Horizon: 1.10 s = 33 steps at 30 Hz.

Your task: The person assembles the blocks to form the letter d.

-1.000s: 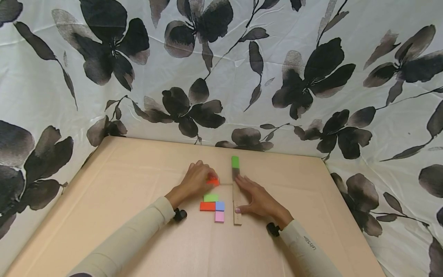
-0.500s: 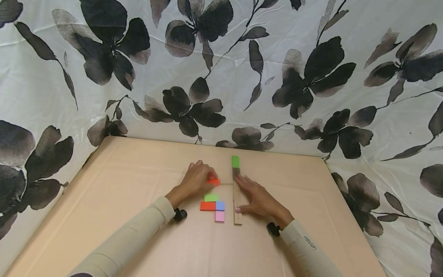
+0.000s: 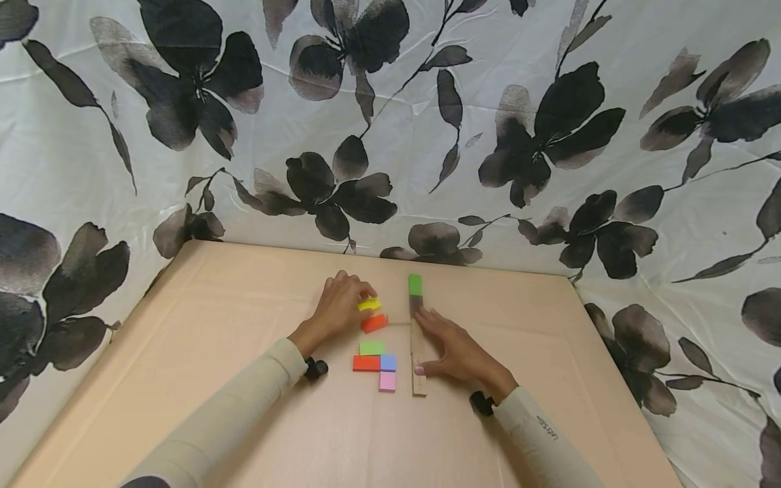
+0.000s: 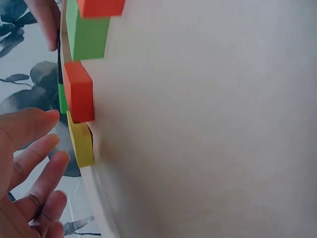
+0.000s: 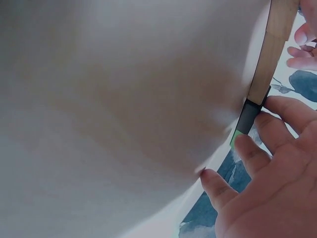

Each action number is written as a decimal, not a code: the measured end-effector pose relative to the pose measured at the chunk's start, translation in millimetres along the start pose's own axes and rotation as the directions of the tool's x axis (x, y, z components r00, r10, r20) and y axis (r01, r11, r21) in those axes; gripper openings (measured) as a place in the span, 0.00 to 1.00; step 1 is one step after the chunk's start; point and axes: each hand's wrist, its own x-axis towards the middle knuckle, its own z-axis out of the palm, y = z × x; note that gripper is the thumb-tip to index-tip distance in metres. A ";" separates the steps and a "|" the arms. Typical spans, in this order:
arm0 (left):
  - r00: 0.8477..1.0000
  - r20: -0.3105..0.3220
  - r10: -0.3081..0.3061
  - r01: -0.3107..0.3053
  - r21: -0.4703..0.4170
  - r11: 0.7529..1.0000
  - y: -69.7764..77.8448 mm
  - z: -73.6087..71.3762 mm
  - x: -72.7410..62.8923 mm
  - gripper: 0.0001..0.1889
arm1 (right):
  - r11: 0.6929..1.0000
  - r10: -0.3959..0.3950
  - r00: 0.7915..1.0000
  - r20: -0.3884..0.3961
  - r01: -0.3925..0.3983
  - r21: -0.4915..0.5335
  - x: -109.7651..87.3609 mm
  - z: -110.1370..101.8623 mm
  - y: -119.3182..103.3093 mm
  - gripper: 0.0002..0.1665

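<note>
My left hand [image 3: 335,303] is at a yellow block [image 3: 369,305], thumb and fingertips on either side of it; in the left wrist view its fingers are spread beside the block. An orange-red block [image 3: 375,323] lies just nearer, slightly angled. Closer still are a light green block [image 3: 372,348], a red block [image 3: 366,364], a blue block [image 3: 388,363] and a pink block [image 3: 387,381], set edge to edge. My right hand [image 3: 454,349] rests along a straight wooden strip [image 3: 418,386], fingertips by a dark block [image 5: 249,116] and thumb near the strip's close end.
A bright green block [image 3: 415,285] caps the strip's far end. Everything lies on a light brown tabletop [image 3: 256,291]. White cloth with dark flowers [image 3: 427,135] rises behind the table and hangs at both sides. Small black wrist cameras [image 3: 316,369] sit at the wrists.
My left hand has moved away from me, off the orange-red block to the yellow block, which now shows. The orange-red block has come into full view. My right hand has stayed put.
</note>
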 end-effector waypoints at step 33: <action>0.948 0.223 0.228 -0.187 -0.192 0.964 34.0 2.8 -86.9 0.07 | 1.000 -0.017 1.000 -0.009 0.017 0.018 0.3 -1.5 0.6 0.65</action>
